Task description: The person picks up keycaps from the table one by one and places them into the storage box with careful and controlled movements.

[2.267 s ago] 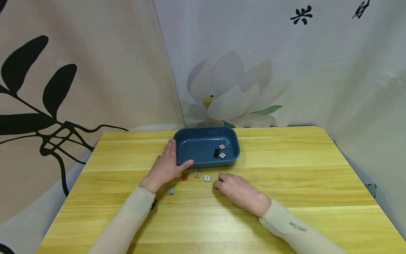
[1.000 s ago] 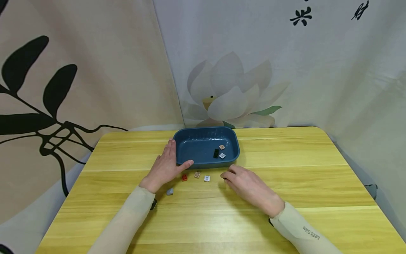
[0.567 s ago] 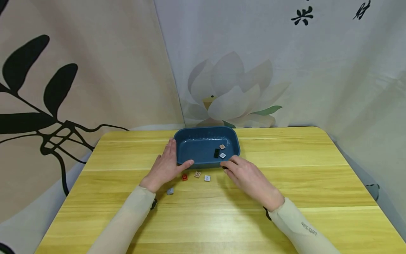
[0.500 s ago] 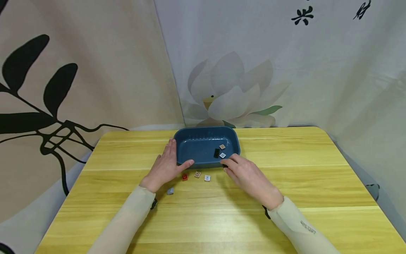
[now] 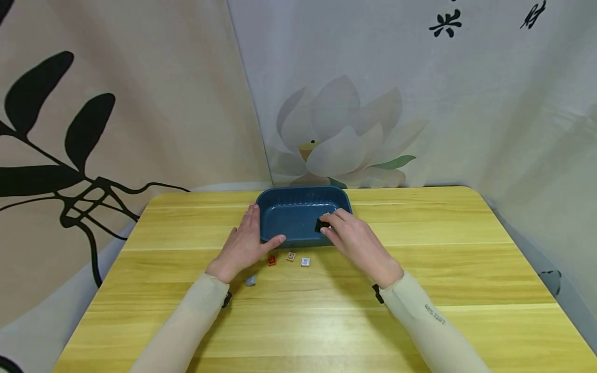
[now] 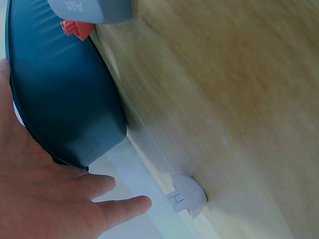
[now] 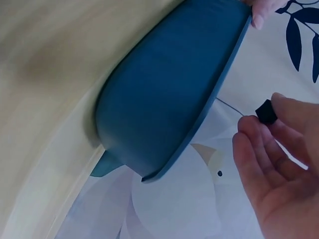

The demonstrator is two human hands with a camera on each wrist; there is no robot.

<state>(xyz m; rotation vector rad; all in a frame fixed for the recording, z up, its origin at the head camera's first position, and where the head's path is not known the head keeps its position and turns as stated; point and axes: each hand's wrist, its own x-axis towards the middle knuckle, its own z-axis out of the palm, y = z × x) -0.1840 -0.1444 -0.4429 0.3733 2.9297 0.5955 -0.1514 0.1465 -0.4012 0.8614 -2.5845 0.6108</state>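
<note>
My right hand [image 5: 358, 242] pinches a small black keycap [image 7: 266, 112] between thumb and fingertips, above the right part of a blue tray [image 5: 289, 194]. Straight fingers of my left hand [image 5: 242, 243] rest along the tray's left side, with the thumb stretched along its near edge. Close in front of the tray lie a red keycap [image 5: 272, 260], a beige keycap [image 5: 291, 256] and a white keycap [image 5: 305, 262]. A grey-blue keycap [image 5: 250, 281] sits nearer, by the left wrist. Keycaps inside the tray are mostly hidden behind the right hand.
The tray stands near the far edge of a yellow wooden table [image 5: 420, 223]. Behind it hangs a pale curtain [image 5: 350, 77] printed with a flower and dark leaves. Black bands show at both wrists.
My right hand has lifted the black keycap off the table and carried it up, past the tray's near rim, to over its inside. The left hand has stayed on the tray.
</note>
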